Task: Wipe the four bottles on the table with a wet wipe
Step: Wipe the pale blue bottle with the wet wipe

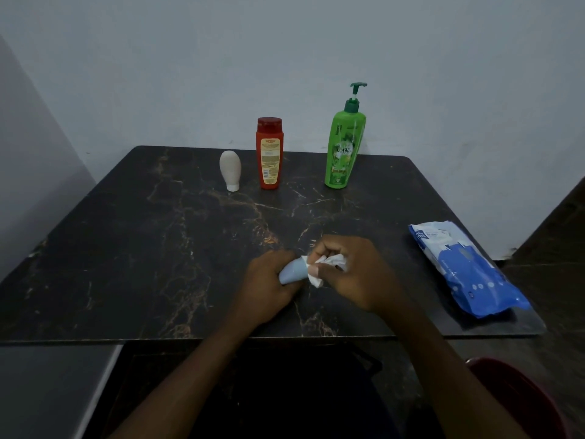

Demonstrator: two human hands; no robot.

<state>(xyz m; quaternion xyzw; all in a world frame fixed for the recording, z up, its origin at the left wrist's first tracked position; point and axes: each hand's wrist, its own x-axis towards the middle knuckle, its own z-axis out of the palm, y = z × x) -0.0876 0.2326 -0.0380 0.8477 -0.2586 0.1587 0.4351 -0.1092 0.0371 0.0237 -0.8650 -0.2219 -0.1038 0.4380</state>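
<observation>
Pale-blue plastic is showing between the person's hands. The left hand [269,283] is curling round a small blue bottle [292,274], tipped sideways near the 6 o'clock edge of the dark marbled table [126,248]. The right hand [351,274] is pinching a bunched white wet wipe [332,261] against the bottle's 3 o'clock end.

I'd worry that the bottle is getting slick and could squirt out of that grip. With the wipe so crumpled, patches may be getting missed.

Toward 12 o'clock are standing a white bottle [230,171] balancing on its narrow cap, a red bottle [269,153] and a tall green pump bottle [343,150]. A careless reach could topple the white or the green one. A blue wipes pack [465,270] is lying at 3 o'clock.
</observation>
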